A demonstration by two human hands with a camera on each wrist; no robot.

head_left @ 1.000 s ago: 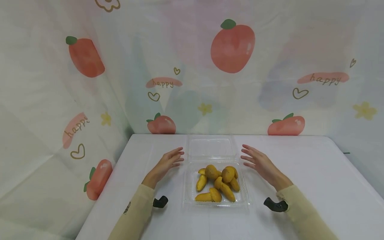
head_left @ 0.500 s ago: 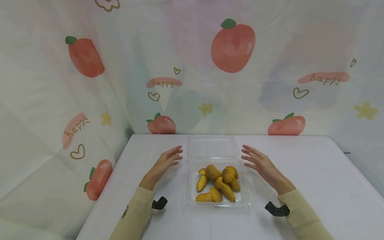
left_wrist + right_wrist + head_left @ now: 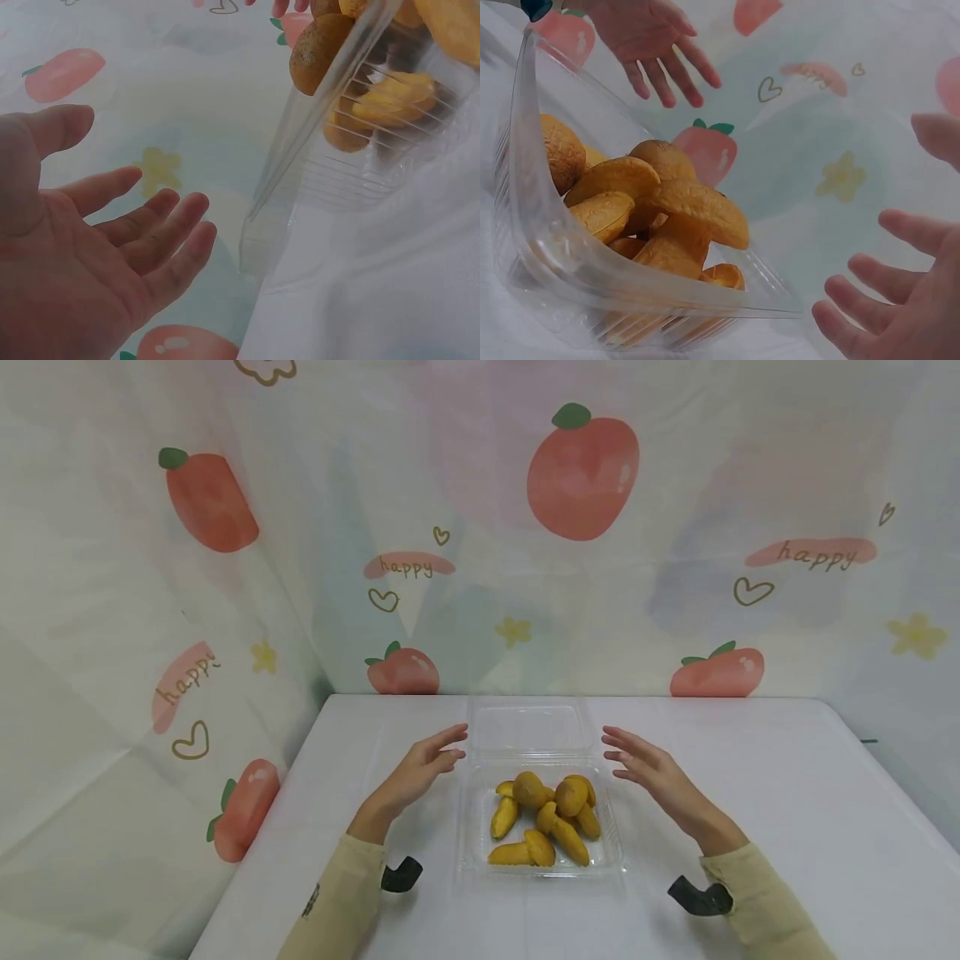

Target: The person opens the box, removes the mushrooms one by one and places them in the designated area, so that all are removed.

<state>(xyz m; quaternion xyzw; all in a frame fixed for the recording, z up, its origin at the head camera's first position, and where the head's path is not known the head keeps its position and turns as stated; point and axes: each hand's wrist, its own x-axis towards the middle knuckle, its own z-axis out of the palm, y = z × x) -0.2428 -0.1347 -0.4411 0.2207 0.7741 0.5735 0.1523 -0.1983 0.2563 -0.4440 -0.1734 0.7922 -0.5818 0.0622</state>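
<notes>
On the white table lies a clear plastic clamshell box [image 3: 467,852], its lid [image 3: 531,727] folded back flat behind it. Several yellow-brown mushrooms [image 3: 564,837] with rounded caps and thick stems sit inside the base. My left hand [image 3: 408,781] hovers to the left of the box, palm turned inward, fingers extended near the lid's left edge. On the other side, my right hand [image 3: 663,785] mirrors it with fingers spread, a small gap from the box. Neither hand holds anything. The right wrist view shows the mushrooms [image 3: 694,202] heaped between the box walls, with both hands beside it.
A printed cloth [image 3: 480,610] with fruit and hearts hangs behind the table [image 3: 765,793] and along its left side. Dark curved pieces [image 3: 401,875] stick out at both wrists, below the cream sleeves [image 3: 337,893].
My left hand has shifted slightly right, toward the lid. The right hand has lowered a little and its forearm has drawn back slightly. Box and mushrooms stay in place.
</notes>
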